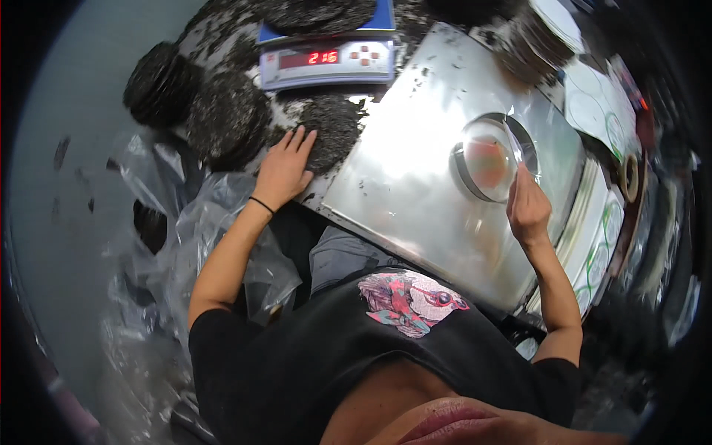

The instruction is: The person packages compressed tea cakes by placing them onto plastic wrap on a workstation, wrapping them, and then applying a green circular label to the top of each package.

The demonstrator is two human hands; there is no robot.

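My left hand point(283, 169) rests with spread fingers at the near edge of a round, dark, flaky cake point(332, 130), which looks like dried seaweed. Between the fingers and thumb of my right hand point(528, 206) is a thin piece of clear plastic film point(514, 139). It stands up over the right side of a metal ring point(470, 177). Inside the ring lies a round piece with a blurred red and green print point(485, 161). The ring sits on a shiny metal sheet point(411, 222), which fills the right part of the table.
A digital scale point(327, 78) with a lit display bears another dark cake point(317, 16). Stacked cakes point(228, 119) stand left of my left hand, above clear plastic bags point(222, 206). Round discs point(537, 47) are stacked at far right, near printed sheets point(598, 105) and a tape roll point(629, 178).
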